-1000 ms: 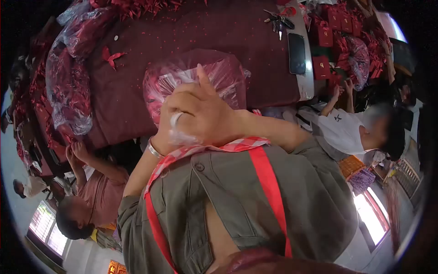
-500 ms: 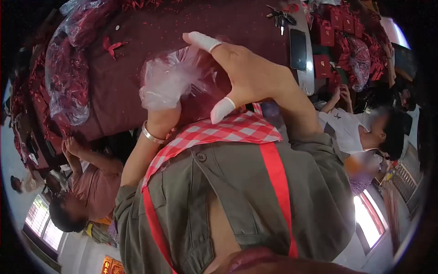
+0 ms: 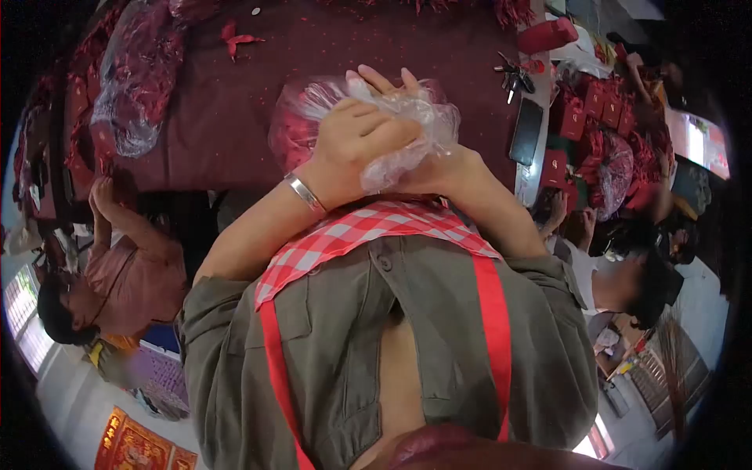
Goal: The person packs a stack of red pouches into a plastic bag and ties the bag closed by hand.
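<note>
A clear plastic bag (image 3: 301, 125) with red contents lies against the table's near edge, in front of my checked apron. My left hand (image 3: 364, 141), with a silver bracelet at the wrist, is closed on the bag's bunched clear plastic. My right hand (image 3: 450, 168) is behind and beside it, partly covered by the same plastic. Fingertips stick up beyond the bunched plastic, and the right hand's grip is mostly hidden.
A dark red cloth covers the table (image 3: 227, 102). On it lie a red ribbon piece (image 3: 237, 41), keys (image 3: 513, 78) and a phone (image 3: 526, 131). A plastic-wrapped red bundle (image 3: 141, 86) lies at left; red boxes (image 3: 572, 117) stand right. People (image 3: 137, 274) sit on both sides.
My right hand has come in from spread fingers above the bag to the bunched plastic. My left hand has moved right and now shows outside the plastic. The view has shifted slightly.
</note>
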### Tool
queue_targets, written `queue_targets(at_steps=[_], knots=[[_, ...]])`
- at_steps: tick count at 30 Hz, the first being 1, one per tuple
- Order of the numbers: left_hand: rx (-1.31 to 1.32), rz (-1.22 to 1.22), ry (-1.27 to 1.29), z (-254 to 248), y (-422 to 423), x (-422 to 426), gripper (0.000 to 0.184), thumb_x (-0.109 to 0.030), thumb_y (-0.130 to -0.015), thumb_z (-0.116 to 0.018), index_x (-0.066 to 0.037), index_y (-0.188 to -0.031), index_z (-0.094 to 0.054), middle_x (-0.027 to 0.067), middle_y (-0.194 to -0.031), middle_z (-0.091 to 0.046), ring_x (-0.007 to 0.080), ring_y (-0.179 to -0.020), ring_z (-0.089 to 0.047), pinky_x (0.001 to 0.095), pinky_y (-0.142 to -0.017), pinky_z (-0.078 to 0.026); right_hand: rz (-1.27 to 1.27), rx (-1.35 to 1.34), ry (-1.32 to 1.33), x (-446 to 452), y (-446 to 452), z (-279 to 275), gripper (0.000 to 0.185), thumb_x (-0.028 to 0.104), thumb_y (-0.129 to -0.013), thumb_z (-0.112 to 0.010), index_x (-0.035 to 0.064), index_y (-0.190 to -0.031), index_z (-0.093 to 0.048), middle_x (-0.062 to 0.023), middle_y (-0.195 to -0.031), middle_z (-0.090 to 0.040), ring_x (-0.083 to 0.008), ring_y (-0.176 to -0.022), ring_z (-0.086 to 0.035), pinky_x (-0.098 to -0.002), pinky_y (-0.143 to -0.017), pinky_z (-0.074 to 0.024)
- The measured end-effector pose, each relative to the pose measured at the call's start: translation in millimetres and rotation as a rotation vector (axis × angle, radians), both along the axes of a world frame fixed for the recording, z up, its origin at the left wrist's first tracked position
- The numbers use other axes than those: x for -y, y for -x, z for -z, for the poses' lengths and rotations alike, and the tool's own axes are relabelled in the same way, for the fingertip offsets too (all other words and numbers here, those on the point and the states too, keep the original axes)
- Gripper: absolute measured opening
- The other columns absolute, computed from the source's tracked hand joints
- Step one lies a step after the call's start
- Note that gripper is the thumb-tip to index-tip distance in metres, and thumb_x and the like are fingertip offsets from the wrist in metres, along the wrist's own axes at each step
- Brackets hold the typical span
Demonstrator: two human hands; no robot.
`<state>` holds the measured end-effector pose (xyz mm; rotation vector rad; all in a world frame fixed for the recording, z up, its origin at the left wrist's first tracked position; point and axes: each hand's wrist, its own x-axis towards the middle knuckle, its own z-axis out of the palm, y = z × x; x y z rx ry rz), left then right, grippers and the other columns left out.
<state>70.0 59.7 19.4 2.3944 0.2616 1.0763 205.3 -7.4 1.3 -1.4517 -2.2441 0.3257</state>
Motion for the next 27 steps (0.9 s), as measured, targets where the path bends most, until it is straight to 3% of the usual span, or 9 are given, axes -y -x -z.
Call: queue_targets(at_steps=[7, 9, 11, 14, 17, 21, 24, 25, 27], knots=[[-0.117, 0.234, -0.186, -23.0, -1.5, -2.7, 0.016, -0.022, -0.067, -0.061, -0.009, -0.076, -0.061, 0.0064, -0.069, -0.061, 0.0221, -0.064, -0.059, 0.0343, -0.062, -0.043, -0.085, -0.024, 0.009, -2.4, 1.6, 15.1, 0.069, 0.051, -0.079, -0.051, 0.0111, -0.134, -0.037, -0.0124, -0.141, -0.034, -0.0297, -0.136, -0.021, -0.0536, -0.108, 0.0006], [-0.187, 0.323, -0.313, -31.2, -5.4, -3.2, 0.013, -0.022, -0.068, -0.059, -0.011, -0.074, -0.061, 0.0065, -0.067, -0.061, 0.0208, -0.064, -0.059, 0.0338, -0.064, -0.043, 0.013, -0.518, 0.283, 0.6, 10.8, 8.7, 0.067, 0.052, -0.083, -0.042, 0.0109, -0.136, -0.034, -0.0114, -0.141, -0.034, -0.0259, -0.137, -0.02, -0.0528, -0.108, 0.0039], [-0.224, 0.355, -0.378, -32.9, -9.9, -1.3, 0.011, -0.022, -0.068, -0.058, -0.012, -0.073, -0.062, 0.0066, -0.067, -0.061, 0.0201, -0.064, -0.058, 0.0336, -0.065, -0.042, 0.056, -0.757, 0.427, -5.3, 17.1, 9.5, 0.066, 0.053, -0.086, -0.038, 0.0108, -0.137, -0.032, -0.0109, -0.141, -0.034, -0.0241, -0.137, -0.02, -0.0524, -0.108, 0.0056], [-0.242, 0.474, -0.349, -23.6, -20.5, 8.4, 0.015, -0.025, -0.068, -0.056, -0.012, -0.064, -0.061, 0.0077, -0.057, -0.059, 0.0203, -0.057, -0.058, 0.0342, -0.065, -0.043, 0.155, -1.948, 0.895, -14.5, 20.4, 16.6, 0.069, 0.06, -0.089, -0.028, 0.0138, -0.14, -0.028, -0.0132, -0.142, -0.032, -0.0261, -0.131, -0.029, -0.0467, -0.109, -0.0177], [-0.272, 0.448, -0.33, -19.3, -25.5, 8.5, 0.015, -0.025, -0.067, -0.056, -0.012, -0.064, -0.061, 0.0078, -0.055, -0.059, 0.0216, -0.054, -0.059, 0.0347, -0.062, -0.044, 0.231, -1.937, 0.975, -17.1, 20.6, 11.0, 0.069, 0.062, -0.089, -0.027, 0.0145, -0.139, -0.031, -0.016, -0.142, -0.032, -0.0265, -0.129, -0.032, -0.0442, -0.104, -0.0291], [-0.175, 0.506, -0.211, -29.7, -25.8, 11.1, 0.014, -0.024, -0.066, -0.055, -0.012, -0.063, -0.06, 0.0076, -0.054, -0.059, 0.0231, -0.053, -0.06, 0.0353, -0.058, -0.044, 0.243, -1.945, 0.985, -15.6, 24.0, -6.0, 0.069, 0.062, -0.088, -0.03, 0.0145, -0.137, -0.034, -0.0152, -0.142, -0.033, -0.0263, -0.128, -0.034, -0.0447, -0.103, -0.0319], [-0.075, 0.502, -0.137, -22.1, -25.7, 15.0, 0.013, -0.024, -0.066, -0.056, -0.011, -0.062, -0.058, 0.0071, -0.053, -0.059, 0.0239, -0.054, -0.061, 0.0356, -0.056, -0.045, 0.472, -1.949, 0.971, -14.8, 24.4, -17.2, 0.068, 0.055, -0.092, -0.022, 0.0047, -0.137, -0.03, -0.0183, -0.132, -0.045, -0.0245, -0.124, -0.04, -0.0379, -0.105, -0.0277], [-0.086, 0.525, -0.122, -23.2, -24.1, 14.3, 0.011, -0.022, -0.065, -0.056, -0.01, -0.064, -0.055, 0.0071, -0.056, -0.057, 0.0248, -0.056, -0.06, 0.0369, -0.055, -0.045, 0.257, -1.275, 0.72, -13.2, 18.6, -9.0, 0.067, 0.058, -0.091, -0.023, 0.0102, -0.136, -0.033, -0.0157, -0.136, -0.04, -0.0256, -0.127, -0.036, -0.0431, -0.104, -0.0284], [-0.094, 0.545, -0.106, -23.7, -23.0, 14.5, 0.012, -0.02, -0.065, -0.056, -0.009, -0.067, -0.051, 0.0071, -0.059, -0.055, 0.0256, -0.058, -0.059, 0.0381, -0.054, -0.045, 0.052, -0.603, 0.452, -8.9, 16.6, 0.9, 0.065, 0.061, -0.09, -0.025, 0.0156, -0.135, -0.036, -0.0131, -0.14, -0.036, -0.0267, -0.13, -0.032, -0.0482, -0.104, -0.0291]])
